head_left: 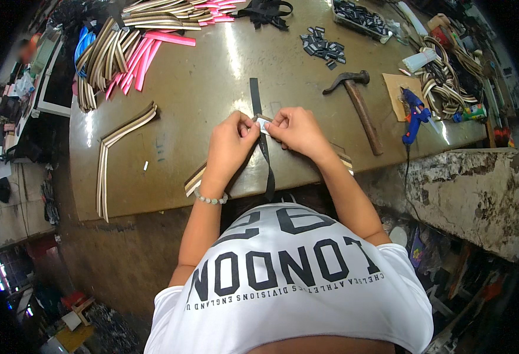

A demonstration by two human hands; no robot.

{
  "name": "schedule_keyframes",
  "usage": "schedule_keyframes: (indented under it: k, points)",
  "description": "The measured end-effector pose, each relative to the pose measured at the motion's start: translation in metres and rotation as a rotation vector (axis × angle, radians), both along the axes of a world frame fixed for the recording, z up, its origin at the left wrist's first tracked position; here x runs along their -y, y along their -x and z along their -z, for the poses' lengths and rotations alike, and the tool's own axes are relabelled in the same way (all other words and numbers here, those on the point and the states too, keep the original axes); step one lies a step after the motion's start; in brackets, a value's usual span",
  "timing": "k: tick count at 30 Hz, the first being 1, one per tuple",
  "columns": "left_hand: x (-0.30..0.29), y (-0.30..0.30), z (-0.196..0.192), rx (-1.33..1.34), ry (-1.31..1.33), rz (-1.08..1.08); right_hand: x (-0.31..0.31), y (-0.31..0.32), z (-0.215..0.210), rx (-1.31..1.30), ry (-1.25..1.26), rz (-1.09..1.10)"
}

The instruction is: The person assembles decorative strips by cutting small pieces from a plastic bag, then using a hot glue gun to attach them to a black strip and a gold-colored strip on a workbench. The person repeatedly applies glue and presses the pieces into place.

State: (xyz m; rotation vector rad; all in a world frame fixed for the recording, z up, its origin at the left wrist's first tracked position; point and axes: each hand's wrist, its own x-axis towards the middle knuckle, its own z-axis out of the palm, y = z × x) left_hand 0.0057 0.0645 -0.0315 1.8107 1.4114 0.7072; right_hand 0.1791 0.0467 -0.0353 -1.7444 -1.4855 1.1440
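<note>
My left hand and my right hand meet over the middle of the table, fingers closed in a pinch. Between the fingertips is a small white piece, perhaps a label; my fingers hide much of it. It lies at the bend of a striped strap in brown, cream and black, whose two ends come out beneath my forearms. A flat black strap runs away from me beyond the fingers. Its near part hangs toward the table's front edge.
A hammer and a blue glue gun on cardboard lie to the right. Small black tags lie beyond. Striped and pink straps are heaped far left; a bent striped strap rests nearer, overhanging the table edge.
</note>
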Motion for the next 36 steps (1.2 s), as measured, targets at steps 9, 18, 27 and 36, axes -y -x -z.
schedule_keyframes:
  k: [9, 18, 27, 36]
  points:
    - [-0.003, 0.005, 0.003, 0.120, 0.038, -0.015, -0.001, -0.001, -0.003, -0.023, 0.037, -0.003]
    - [0.015, 0.020, 0.000, 0.130, -0.014, 0.122, -0.002, 0.000, 0.002, -0.017, 0.029, 0.005]
    - [0.009, 0.013, 0.003, 0.076, 0.034, 0.014, -0.003, -0.001, -0.001, -0.009, 0.031, -0.004]
    - [0.015, 0.007, 0.008, 0.041, -0.137, -0.012, -0.002, -0.002, 0.003, -0.043, -0.017, -0.035]
